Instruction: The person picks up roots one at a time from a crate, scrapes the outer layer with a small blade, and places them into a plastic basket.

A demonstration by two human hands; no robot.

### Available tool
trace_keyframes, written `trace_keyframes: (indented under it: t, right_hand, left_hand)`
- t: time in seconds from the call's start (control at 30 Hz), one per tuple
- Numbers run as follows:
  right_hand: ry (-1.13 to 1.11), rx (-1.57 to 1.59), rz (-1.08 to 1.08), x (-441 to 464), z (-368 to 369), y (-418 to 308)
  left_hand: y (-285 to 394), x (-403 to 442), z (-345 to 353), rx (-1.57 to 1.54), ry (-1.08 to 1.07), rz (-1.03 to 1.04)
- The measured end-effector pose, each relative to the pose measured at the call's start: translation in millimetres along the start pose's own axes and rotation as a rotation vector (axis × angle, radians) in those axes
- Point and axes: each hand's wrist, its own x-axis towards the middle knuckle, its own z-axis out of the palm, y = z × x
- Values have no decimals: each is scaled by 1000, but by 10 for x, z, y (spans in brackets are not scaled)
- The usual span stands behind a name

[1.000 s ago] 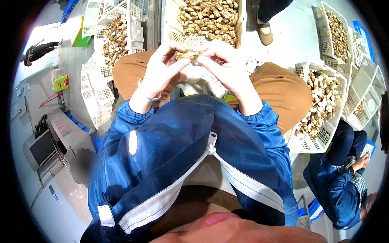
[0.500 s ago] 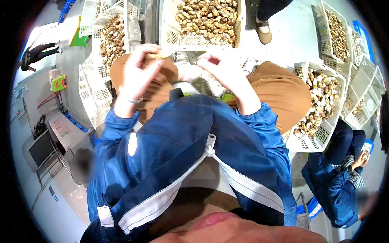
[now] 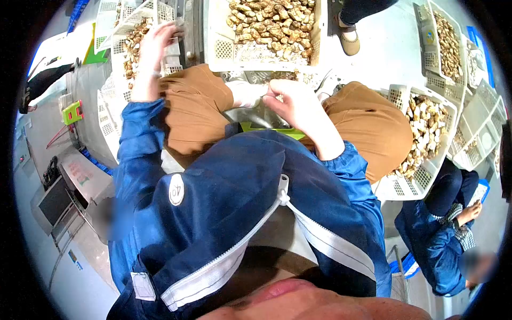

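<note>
My left hand (image 3: pixel 152 48) reaches out over the crate (image 3: pixel 172 48) on the left, its fingers stretched and slightly blurred, with nothing visible in them. Brown-and-cream mushrooms (image 3: pixel 131 56) fill that crate beneath and beside the hand. Between my knees, my right hand (image 3: pixel 288 101) is closed with thumb and fingers pressed together. Whatever it may hold is too small to make out. In front of me stands a white crate (image 3: pixel 224 50) with a heap of mushrooms (image 3: pixel 272 24), just beyond my right hand.
Another mushroom crate (image 3: pixel 392 189) stands by my right knee, with more crates (image 3: pixel 480 122) further right. A person's shoe (image 3: pixel 349 41) is near the front crate. One co-worker (image 3: pixel 437 245) sits at lower right. A green stool (image 3: pixel 72 112) stands at left.
My left hand has swung left and forward from above my lap to the left crate. The pale yellowish piece it held no longer shows. My right hand has lowered slightly, fingers closed.
</note>
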Motion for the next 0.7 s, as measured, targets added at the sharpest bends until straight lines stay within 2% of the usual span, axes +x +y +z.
trace_keyframes:
  t: [0.03,0.07,0.13,0.2,0.27,0.3,0.33,0.4,0.47,0.53,0.6,0.67,0.7]
  right_hand:
    - [-18,-6,10,32,2,-13]
    - [-31,-15,23,63,-6,-4]
    - [-77,34,45,95,90,124]
    - [-156,43,104,134,-31,106]
    - [-150,51,142,117,-56,181]
    - [-153,56,155,119,-48,213]
    - [-130,76,157,132,-17,206]
    - [-99,113,136,139,17,231]
    - [-129,158,146,201,-7,236]
    - [-163,202,221,263,-62,145]
    - [-145,161,207,291,-23,152]
    - [-146,156,224,288,53,175]
    - [-137,330,307,256,134,244]
  left_hand:
    - [-27,61,348,70,-139,-94]
    - [-233,202,635,-47,-285,-166]
    - [-677,434,1226,293,-377,-126]
    - [-1363,708,1675,362,-451,11]
    - [-1495,760,1975,500,-401,-13]
    - [-1675,738,2109,569,-337,99]
    - [-1602,699,2145,714,-422,28]
    - [-1471,579,2205,840,-358,68]
    - [-1437,500,2324,865,-253,25]
    - [-1489,494,2331,833,-252,105]
    - [-1421,439,2298,840,-284,32]
    - [-1056,429,2144,844,-480,-262]
    - [-1027,401,2102,732,-495,-306]
